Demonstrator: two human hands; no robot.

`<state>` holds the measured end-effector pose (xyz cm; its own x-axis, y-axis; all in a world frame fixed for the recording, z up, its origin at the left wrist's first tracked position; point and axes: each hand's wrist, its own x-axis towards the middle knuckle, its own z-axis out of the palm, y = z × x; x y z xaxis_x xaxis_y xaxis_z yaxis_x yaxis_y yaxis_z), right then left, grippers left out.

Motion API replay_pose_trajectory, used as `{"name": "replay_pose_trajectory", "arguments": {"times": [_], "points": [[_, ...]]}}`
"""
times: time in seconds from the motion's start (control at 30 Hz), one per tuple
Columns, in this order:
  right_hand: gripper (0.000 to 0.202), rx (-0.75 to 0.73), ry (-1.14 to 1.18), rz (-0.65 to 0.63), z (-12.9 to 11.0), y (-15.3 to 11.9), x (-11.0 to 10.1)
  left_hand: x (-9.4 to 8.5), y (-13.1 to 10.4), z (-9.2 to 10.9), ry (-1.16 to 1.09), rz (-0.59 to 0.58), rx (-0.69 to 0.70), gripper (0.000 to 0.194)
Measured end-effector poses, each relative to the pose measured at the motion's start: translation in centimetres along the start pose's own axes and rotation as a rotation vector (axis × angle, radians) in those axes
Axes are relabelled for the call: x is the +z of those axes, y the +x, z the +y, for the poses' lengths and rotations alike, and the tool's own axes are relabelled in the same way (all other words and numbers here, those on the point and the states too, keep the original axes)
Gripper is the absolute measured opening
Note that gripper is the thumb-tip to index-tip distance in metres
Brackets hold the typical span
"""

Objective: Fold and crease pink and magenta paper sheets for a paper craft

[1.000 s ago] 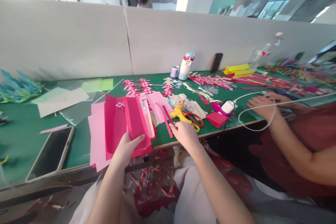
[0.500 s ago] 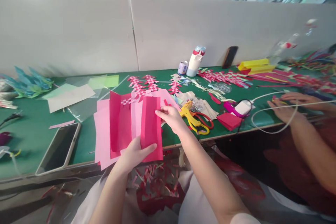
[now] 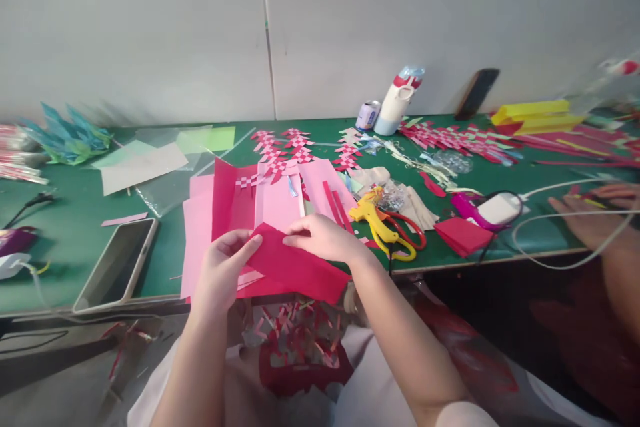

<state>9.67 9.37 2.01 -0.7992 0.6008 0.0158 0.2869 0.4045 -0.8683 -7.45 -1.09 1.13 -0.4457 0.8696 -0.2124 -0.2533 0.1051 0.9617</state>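
Note:
Between my two hands is a deep-pink folded sheet of paper (image 3: 295, 263), tilted so its right end slopes down past the table edge. My left hand (image 3: 227, 260) pinches its upper left corner between thumb and fingers. Along its top edge my right hand (image 3: 317, 237) also pinches it, fingers bent. Behind it lie light pink sheets (image 3: 277, 197) and a larger deep-pink sheet (image 3: 227, 197), partly covered. Two narrow red strips (image 3: 336, 203) rest just beyond my right hand. Yellow-handled scissors (image 3: 377, 220) lie to its right, beside a red-handled pair (image 3: 415, 233).
A phone (image 3: 117, 263) lies left at the table's front edge. Woven pink-and-white paper strips (image 3: 300, 145) stand behind the sheets. A white bottle (image 3: 397, 103) and a can (image 3: 368, 115) are near the partition. A co-worker's hands (image 3: 585, 217) are at far right, near a white cable (image 3: 550, 268).
The deep-pink folded sheet has turned from upright to slanting sideways and come nearer to me. Both hands now pinch its upper edge. My view has tipped downward.

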Motion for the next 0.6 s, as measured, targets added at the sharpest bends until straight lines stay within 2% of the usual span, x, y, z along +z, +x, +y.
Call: {"name": "replay_pose_trajectory", "arguments": {"times": [0.1, 0.2, 0.33, 0.5, 0.6], "points": [[0.013, 0.012, -0.015, 0.166, -0.8, -0.2, 0.5, 0.1, -0.3, 0.1, -0.022, 0.038, 0.004, 0.031], [0.010, -0.018, 0.062, 0.247, -1.3, -0.3, 1.2, 0.2, -0.5, 0.1, -0.026, 0.028, 0.000, 0.031], [0.010, -0.045, 0.153, 0.260, -1.5, -0.2, 1.8, 0.2, -0.9, 0.3, -0.039, 0.010, -0.037, 0.030], [0.011, -0.111, 0.273, 0.193, -1.6, -0.1, 2.1, 0.0, -1.4, 1.0, -0.111, -0.012, -0.086, 0.030], [0.014, -0.121, 0.276, 0.228, -1.9, -0.3, 2.3, -0.2, -1.6, 1.0, -0.132, -0.009, -0.070, 0.030]]}}
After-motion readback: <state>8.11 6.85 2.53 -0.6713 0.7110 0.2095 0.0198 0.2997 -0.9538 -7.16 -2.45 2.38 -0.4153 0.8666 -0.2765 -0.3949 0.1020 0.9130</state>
